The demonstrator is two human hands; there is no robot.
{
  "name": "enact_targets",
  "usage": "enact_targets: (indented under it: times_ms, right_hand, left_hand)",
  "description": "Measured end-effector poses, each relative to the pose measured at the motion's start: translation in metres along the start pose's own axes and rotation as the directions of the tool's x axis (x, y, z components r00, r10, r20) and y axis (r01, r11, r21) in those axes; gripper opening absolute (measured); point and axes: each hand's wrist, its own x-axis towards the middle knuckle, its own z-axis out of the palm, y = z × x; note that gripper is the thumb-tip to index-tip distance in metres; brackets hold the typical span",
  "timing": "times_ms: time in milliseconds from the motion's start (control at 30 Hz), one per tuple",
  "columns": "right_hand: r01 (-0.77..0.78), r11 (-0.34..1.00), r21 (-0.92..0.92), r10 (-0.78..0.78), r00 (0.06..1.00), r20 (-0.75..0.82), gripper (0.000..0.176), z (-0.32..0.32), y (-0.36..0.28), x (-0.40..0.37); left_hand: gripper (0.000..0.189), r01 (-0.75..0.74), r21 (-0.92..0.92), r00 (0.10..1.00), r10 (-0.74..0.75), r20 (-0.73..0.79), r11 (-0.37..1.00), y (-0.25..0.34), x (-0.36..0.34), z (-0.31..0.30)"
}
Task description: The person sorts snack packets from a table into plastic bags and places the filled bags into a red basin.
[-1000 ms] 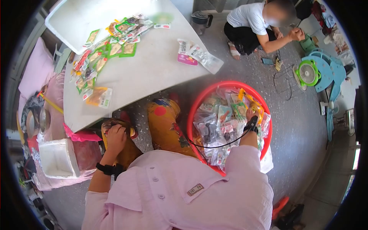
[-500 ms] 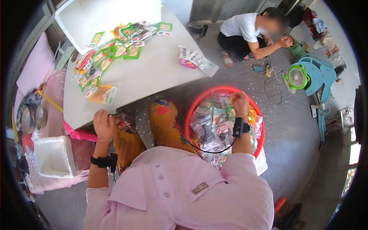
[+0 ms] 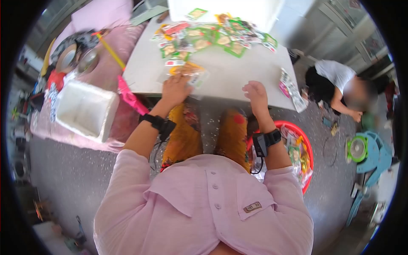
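My left hand lies with spread fingers on the near end of a clear packet with orange contents, at the front edge of the white table. My right hand is raised by the table's front edge, fingers partly curled and apart, with nothing visible in it. Below its forearm, a red basin full of small packets stands on the floor. Green-edged packets are spread over the back of the table. A few silver and pink packets lie at its right end.
A white foam box stands at the table's back. Another foam box rests on pink cloth at the left, near a yellow and pink stick. A person crouches at the right, by a green fan.
The view has swung right. My left hand has moved onto the orange packet. My right hand has left the basin and come up to the table's edge.
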Motion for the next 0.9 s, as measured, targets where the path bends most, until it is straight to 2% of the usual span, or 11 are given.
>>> enact_targets:
  times_ms: [33, 100, 133, 333, 433, 567, 633, 733, 767, 833, 900]
  right_hand:
    - [0.176, 0.969, -0.176, -0.168, 0.984, 0.064, 0.017, 0.015, 0.007, 0.006]
    - [0.515, 0.723, -0.461, -0.454, 0.857, 0.246, 0.017, 0.045, 0.019, 0.016]
    - [0.462, 0.797, -0.39, -0.391, 0.886, 0.251, 0.016, 0.059, 0.021, 0.017]
    - [0.647, 0.585, -0.489, -0.538, 0.761, 0.364, 0.022, 0.101, 0.05, 0.037]
    - [0.689, 0.467, -0.554, -0.561, 0.715, 0.417, 0.021, 0.11, 0.062, 0.045]
    - [0.663, 0.406, -0.63, -0.438, 0.746, 0.502, 0.018, 0.111, 0.058, 0.042]
    - [0.669, 0.428, -0.607, -0.483, 0.737, 0.472, 0.019, 0.11, 0.069, 0.048]
    - [0.71, 0.457, -0.536, -0.611, 0.688, 0.391, 0.02, 0.104, 0.075, 0.05]
    - [0.73, 0.462, -0.504, -0.66, 0.662, 0.354, 0.021, 0.103, 0.076, 0.049]
    - [0.679, 0.544, -0.493, -0.625, 0.72, 0.303, 0.021, 0.102, 0.078, 0.049]
    - [0.641, 0.603, -0.475, -0.599, 0.757, 0.261, 0.02, 0.103, 0.077, 0.048]
  left_hand:
    - [0.041, 0.027, -0.04, 0.999, -0.028, -0.018, 0.999, 0.0, -0.001, -0.004]
    - [0.04, 0.054, -0.132, 0.997, -0.062, -0.055, 0.99, 0.004, 0.004, -0.014]
    - [0.037, 0.075, -0.192, 0.994, -0.09, -0.068, 0.978, 0.003, 0.01, -0.025]
    - [0.031, 0.141, -0.23, 0.958, -0.191, -0.213, 0.963, -0.074, 0.079, 0.002]
    - [0.029, 0.3, -0.21, 0.948, -0.315, -0.045, 0.931, -0.105, 0.097, 0.018]
    - [0.025, 0.213, -0.13, 0.977, -0.21, 0.036, 0.968, -0.119, 0.1, 0.02]
    - [0.023, 0.174, -0.149, 0.985, -0.172, 0.027, 0.973, -0.134, 0.107, 0.035]
    - [0.018, 0.208, -0.22, 0.942, -0.256, -0.217, 0.953, -0.125, 0.103, 0.024]
    - [0.017, 0.236, -0.348, 0.934, -0.311, -0.178, 0.907, -0.122, 0.101, 0.016]
    - [0.016, 0.283, -0.579, 0.911, -0.402, -0.086, 0.764, -0.115, 0.101, 0.002]
    - [0.014, 0.271, -0.696, 0.849, -0.506, -0.153, 0.665, -0.113, 0.098, 0.005]
